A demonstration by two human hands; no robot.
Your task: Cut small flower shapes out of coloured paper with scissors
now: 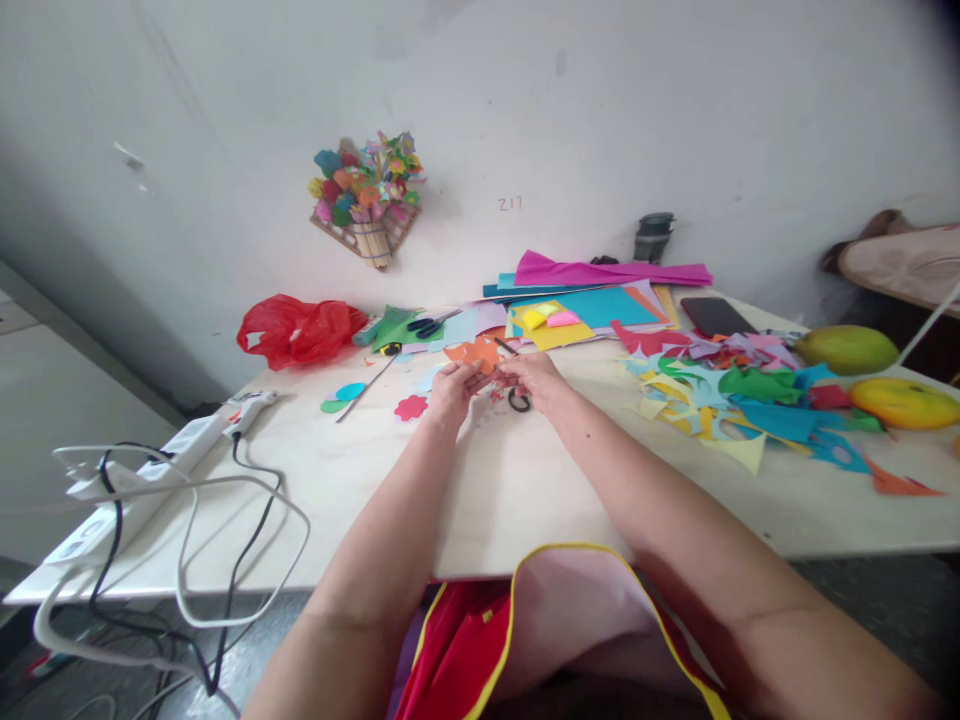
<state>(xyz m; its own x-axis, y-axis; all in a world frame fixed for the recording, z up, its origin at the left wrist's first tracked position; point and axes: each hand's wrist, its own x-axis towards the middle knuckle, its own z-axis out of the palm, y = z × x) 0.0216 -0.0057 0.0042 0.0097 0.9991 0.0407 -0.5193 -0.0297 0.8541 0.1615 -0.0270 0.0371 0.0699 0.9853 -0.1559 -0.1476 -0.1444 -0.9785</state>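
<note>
An orange paper cutout (486,354) with a jagged outline is held up above the middle of the table. My left hand (454,390) pinches its lower edge. My right hand (531,375) meets it from the other side, fingers closed at the paper's edge. A black loop (519,400), which looks like a scissor handle, shows just below my right hand; I cannot tell whether the hand holds it or it lies behind. A red paper flower (411,407) lies left of my left hand, near blue (350,392) and green (331,406) paper circles.
Dark-handled scissors (424,327) and a red plastic bag (296,332) are at the back left. Colored sheets (592,308) stack behind my hands. Paper scraps (697,395), a phone (716,317) and mangoes (847,349) are right. A power strip (180,450) with cables lies left.
</note>
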